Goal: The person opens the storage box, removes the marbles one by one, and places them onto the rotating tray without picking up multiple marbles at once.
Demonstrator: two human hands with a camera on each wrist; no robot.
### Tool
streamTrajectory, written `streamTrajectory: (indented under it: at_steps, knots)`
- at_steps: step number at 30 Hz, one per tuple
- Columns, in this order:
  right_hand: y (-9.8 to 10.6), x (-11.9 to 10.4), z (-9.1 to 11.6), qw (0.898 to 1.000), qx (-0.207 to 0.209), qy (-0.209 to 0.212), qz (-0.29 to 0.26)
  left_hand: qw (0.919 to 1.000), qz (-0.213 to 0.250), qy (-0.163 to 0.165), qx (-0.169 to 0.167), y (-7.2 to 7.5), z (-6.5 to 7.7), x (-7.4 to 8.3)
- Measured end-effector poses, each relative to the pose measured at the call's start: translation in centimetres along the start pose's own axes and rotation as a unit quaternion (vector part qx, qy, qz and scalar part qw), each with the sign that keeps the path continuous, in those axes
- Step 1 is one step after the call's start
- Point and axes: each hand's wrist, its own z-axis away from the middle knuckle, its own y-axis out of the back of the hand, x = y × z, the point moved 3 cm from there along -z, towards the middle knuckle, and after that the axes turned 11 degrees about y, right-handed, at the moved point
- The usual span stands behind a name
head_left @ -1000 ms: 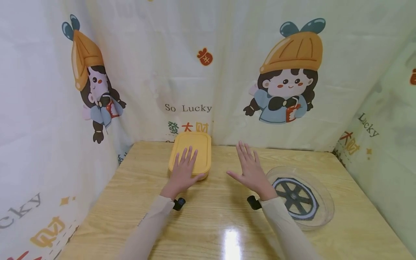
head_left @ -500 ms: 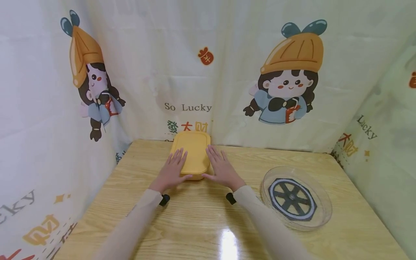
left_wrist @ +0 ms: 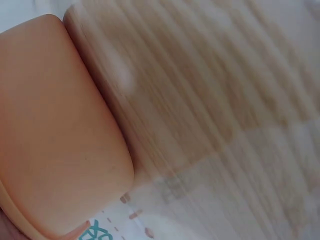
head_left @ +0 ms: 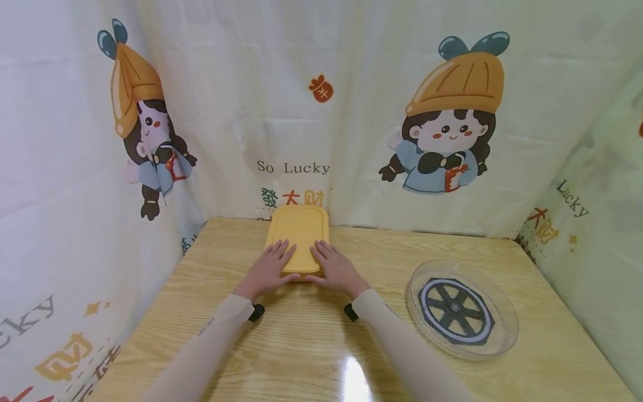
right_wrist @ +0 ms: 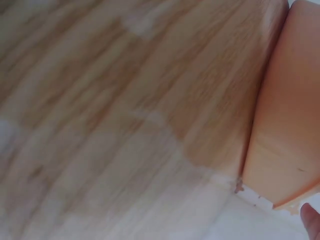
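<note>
A yellow lidded box (head_left: 299,228) sits at the back of the table, left of centre. My left hand (head_left: 266,272) rests at its front left corner, fingers spread over the lid and thumb along the front. At the front right corner, my right hand (head_left: 341,272) lies the same way, its fingers straight on the lid. The left wrist view shows the box's smooth side wall (left_wrist: 65,120). In the right wrist view, a fingertip (right_wrist: 311,220) appears near the lid's rim.
A round clear dish (head_left: 507,335) with a dark spoked wheel shape (head_left: 456,307) inside stands on the right of the wooden table (head_left: 301,352). A printed curtain (head_left: 241,111) hangs behind and along both sides.
My right hand has moved left from beside the box onto its front right corner. My left hand shifted from over the lid to the left edge, then to the front left corner.
</note>
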Motion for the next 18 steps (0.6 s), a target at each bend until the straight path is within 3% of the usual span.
streamTrajectory:
  at_steps: [13,18]
  knots:
    - [0.7,-0.9,2.3,1.0,0.004,-0.028,0.006,0.9997,-0.023,0.005,0.006,-0.2,0.7,2.7]
    - [0.7,-1.1,3.0,0.999,0.001,-0.034,0.036,0.9993,-0.033,0.007,0.017,-0.3,1.1,3.7]
